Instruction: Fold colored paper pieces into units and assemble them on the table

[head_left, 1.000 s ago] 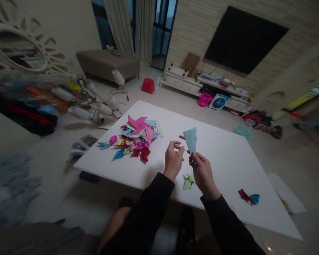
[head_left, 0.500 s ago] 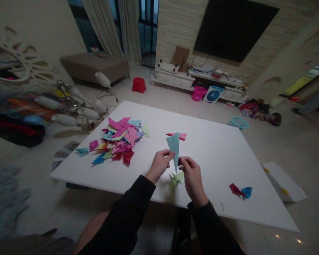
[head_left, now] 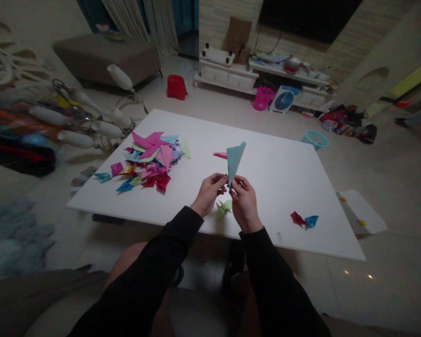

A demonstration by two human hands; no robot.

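A light blue folded paper triangle stands upright above the white table, its narrow tip pointing down. My left hand pinches that lower tip from the left. My right hand pinches the same tip from the right. Both hands are closed on the paper, close together over the table's near edge. A small green folded paper piece lies on the table just under my hands.
A heap of coloured folded papers lies on the table's left. A pink piece lies behind the triangle; red and blue pieces lie at right. A white sheet, red stool and baskets sit on the floor.
My left hand has come in from apart and closed on the triangle's lower tip beside my right hand. The triangle now leans slightly right, and my view has tipped downward.
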